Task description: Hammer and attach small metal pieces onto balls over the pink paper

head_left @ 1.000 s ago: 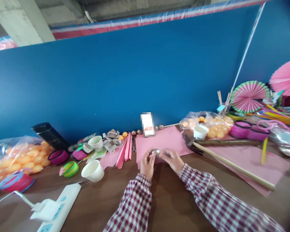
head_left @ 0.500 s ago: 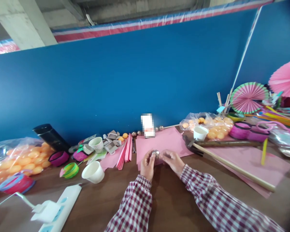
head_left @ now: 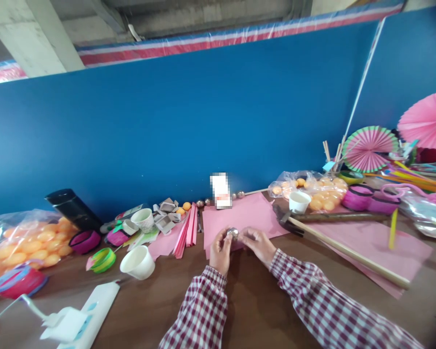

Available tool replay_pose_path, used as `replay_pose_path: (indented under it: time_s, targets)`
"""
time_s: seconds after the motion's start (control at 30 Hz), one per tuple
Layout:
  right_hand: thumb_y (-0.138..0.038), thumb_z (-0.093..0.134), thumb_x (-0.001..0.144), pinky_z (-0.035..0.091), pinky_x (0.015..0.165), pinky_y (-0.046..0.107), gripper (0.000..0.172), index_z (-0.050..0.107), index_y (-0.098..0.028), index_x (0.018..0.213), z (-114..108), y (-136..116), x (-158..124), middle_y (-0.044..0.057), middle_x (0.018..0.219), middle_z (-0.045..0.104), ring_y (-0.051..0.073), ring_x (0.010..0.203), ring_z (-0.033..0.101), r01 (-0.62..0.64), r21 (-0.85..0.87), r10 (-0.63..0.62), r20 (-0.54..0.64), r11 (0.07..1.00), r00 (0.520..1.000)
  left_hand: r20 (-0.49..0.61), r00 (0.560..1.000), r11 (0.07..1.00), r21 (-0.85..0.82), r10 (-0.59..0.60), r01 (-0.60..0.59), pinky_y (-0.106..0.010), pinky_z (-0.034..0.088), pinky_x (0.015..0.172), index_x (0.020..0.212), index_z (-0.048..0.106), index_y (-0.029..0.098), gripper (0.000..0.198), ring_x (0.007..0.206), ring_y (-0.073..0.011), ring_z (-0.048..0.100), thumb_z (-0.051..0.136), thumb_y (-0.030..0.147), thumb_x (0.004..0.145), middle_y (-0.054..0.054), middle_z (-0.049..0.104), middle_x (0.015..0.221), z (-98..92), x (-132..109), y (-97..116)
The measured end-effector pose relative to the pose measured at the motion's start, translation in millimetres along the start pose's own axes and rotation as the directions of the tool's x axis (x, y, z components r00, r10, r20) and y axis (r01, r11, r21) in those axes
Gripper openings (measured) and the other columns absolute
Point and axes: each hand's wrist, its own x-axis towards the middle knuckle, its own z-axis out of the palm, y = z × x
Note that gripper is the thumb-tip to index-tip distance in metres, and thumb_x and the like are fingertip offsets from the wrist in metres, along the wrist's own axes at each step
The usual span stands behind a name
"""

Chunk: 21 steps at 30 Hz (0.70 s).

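Note:
Between the thumb and fingers of my left hand [head_left: 220,252] is a shiny silver ball [head_left: 233,233], held just above the near part of a pink paper sheet [head_left: 247,213]. My right hand [head_left: 258,246] is close by on the right, its thumb and fingertips drawn together and pointing at the ball. Whatever those fingertips hold, if anything, is too small to see. More silver balls [head_left: 240,195] lie along the sheet's back edge, around a blurred-out white object [head_left: 221,191].
To the right lie a hammer [head_left: 349,252], a white cup [head_left: 299,201] and a bag of orange balls [head_left: 323,194]. On the left are another white cup [head_left: 137,262], folded pink strips [head_left: 186,230] and a power strip [head_left: 94,315]. A blue partition [head_left: 203,111] stands behind.
The whole view has shifted slightly. My hands keep nearly the same pose, with the silver ball still in my left fingers and a little more of it showing.

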Motion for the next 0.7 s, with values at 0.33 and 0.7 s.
replay_pose_path:
  time_s: [0.33, 0.7]
  targets:
    - [-0.044, 0.059, 0.063, 0.037, 0.046, 0.021, 0.031, 0.054, -0.014, 0.063, 0.0, -0.6, 0.9, -0.004, 0.053, 0.048, 0.007, 0.047, 0.043, -0.021, -0.001, 0.021, 0.01, 1.0, 1.0, 0.038, 0.994, 0.977, 0.182, 0.102, -0.108, -0.034, 0.037, 0.089, 0.102, 0.055, 0.015, 0.034, 0.1, -0.0193, 0.051, 0.051, 0.032, 0.073, -0.009, 0.057, 0.107, -1.1, 0.3, 2.5]
    - [-0.042, 0.063, 0.059, 0.043, 0.05, 0.021, 0.031, 0.053, -0.012, 0.063, -0.8, 7.7, 3.1, -0.003, 0.06, 0.049, 0.007, 0.054, 0.047, -0.074, 0.102, 0.072, 0.031, 0.992, 0.997, 0.058, 0.988, 0.947, 0.282, 0.146, -0.156, -0.033, 0.036, 0.091, 0.103, 0.055, 0.017, 0.033, 0.102, -0.0189, 0.049, 0.051, 0.031, 0.074, -0.007, 0.057, 0.108, -2.1, -0.9, 5.0]
